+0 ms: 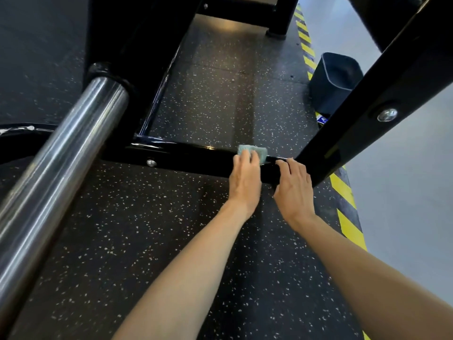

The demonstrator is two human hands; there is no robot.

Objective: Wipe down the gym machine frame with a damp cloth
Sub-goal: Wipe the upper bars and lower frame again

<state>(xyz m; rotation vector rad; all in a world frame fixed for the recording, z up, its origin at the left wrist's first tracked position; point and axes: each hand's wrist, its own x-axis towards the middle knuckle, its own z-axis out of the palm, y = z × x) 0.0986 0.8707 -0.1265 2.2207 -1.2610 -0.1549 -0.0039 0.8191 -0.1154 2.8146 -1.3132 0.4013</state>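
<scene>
While the left hand [245, 176] works low at centre frame, the cloth [255, 151], a pale blue-green wad, sits on top of the black floor-level crossbar [186, 157] of the machine frame. Fingers lie together over the cloth and press it down onto the bar; thumb not visible, so whether it tucks under the cloth is unclear.

Right hand [294, 190] just beside, to the right. Fingers bent, hooked over the bar's top edge, close to where the slanted black beam [372, 101] meets the crossbar. Reads as a brace, not a wipe.

Step in hand, by my judgement: wiping the top face of the crossbar near its right end. Bar surface left of the cloth shows glare, possibly wet; cannot confirm.

Next move likely calls for drawing the cloth along the bar toward the bolt head [151, 163] at left of centre, keeping pressure even, then folding it over the front face. The joint under the slanted beam is tight; the right hand would need to clear out first.

Chrome tube [63, 168] crosses lower left. Dark bin [335, 79] stands upper right, well apart, by the yellow-black floor stripe [348, 227].
</scene>
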